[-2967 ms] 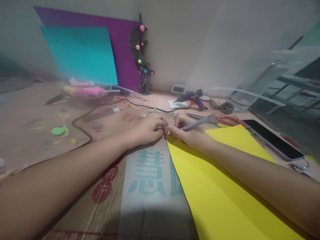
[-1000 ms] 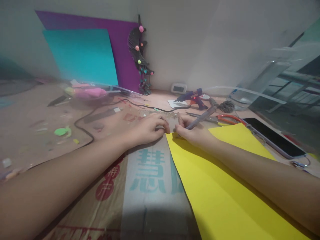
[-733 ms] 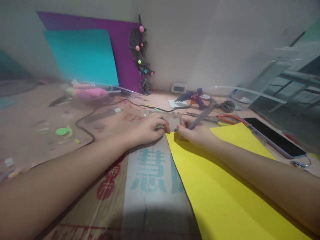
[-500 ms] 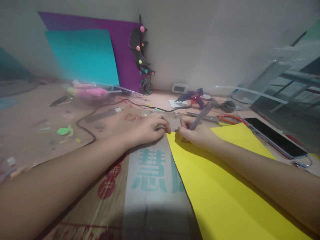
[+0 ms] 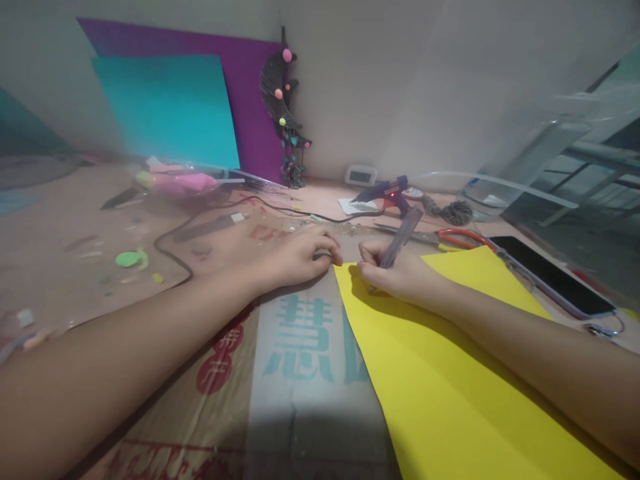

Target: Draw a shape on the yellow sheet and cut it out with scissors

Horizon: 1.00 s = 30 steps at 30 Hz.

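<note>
A sheet of yellow paper (image 5: 440,373) lies on a printed cardboard sheet (image 5: 225,427). My right hand (image 5: 403,273) rests on its upper part, closed around a greyish pen (image 5: 401,237) whose tip points down at the paper near the upper left corner. The pen leans up and to the right. Just left of that corner lies my left hand (image 5: 300,257), palm down on the cardboard. Its fingers are loosely bent, with the thumb apart and nothing held, and the fingertips reach the paper's edge.
Behind the hands are a blue glue gun (image 5: 383,192) with a lit red light, orange-handled scissors (image 5: 453,237) and a small white digital clock (image 5: 361,175). A phone (image 5: 555,277) lies at right. Turquoise (image 5: 170,110) and purple sheets (image 5: 253,100) lean on the wall. Scraps and a black cord (image 5: 167,257) spread left.
My right hand and the pen have shifted slightly right and down over the yellow paper, with the pen a little more upright. My left hand stays in place.
</note>
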Available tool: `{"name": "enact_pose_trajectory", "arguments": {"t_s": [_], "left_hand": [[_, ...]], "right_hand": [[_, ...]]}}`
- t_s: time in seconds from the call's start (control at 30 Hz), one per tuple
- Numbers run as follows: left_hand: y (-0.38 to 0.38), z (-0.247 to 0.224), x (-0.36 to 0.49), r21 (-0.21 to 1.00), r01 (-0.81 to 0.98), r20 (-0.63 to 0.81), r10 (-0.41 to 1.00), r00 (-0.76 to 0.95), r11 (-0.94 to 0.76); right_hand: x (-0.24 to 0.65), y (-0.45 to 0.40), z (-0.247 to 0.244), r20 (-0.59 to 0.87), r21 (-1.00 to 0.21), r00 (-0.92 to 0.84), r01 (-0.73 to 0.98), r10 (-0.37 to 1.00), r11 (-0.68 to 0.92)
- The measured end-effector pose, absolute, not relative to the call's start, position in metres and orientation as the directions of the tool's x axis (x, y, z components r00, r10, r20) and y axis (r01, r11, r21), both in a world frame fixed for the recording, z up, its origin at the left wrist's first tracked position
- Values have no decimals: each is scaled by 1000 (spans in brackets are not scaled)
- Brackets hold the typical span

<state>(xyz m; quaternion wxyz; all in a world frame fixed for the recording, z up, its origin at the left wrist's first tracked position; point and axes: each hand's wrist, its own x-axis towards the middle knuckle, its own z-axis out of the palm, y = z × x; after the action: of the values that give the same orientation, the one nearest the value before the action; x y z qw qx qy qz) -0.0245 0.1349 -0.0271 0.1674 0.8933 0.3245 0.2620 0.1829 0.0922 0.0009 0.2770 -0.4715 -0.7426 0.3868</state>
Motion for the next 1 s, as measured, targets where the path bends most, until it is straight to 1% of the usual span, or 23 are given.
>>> {"name": "enact_pose_trajectory", "arguments": {"t_s": [0.3,0.53,0.73,1.0], "left_hand": [[135,-26,-23,459,501,359,670,650,-733],[136,-27,-24,461,502,355,670,652,-732],[135,-26,-24,457,514,348,677,648,-726],[135,-27,-24,451,499,373,664,648,-740]], "right_hand": [[181,83,6,6,-819,-448,511,894,261],[178,79,5,56,-773,-480,534,875,342],[176,75,3,63,-781,-521,506,851,367],[173,68,2,91,-784,-565,467,820,409]]}}
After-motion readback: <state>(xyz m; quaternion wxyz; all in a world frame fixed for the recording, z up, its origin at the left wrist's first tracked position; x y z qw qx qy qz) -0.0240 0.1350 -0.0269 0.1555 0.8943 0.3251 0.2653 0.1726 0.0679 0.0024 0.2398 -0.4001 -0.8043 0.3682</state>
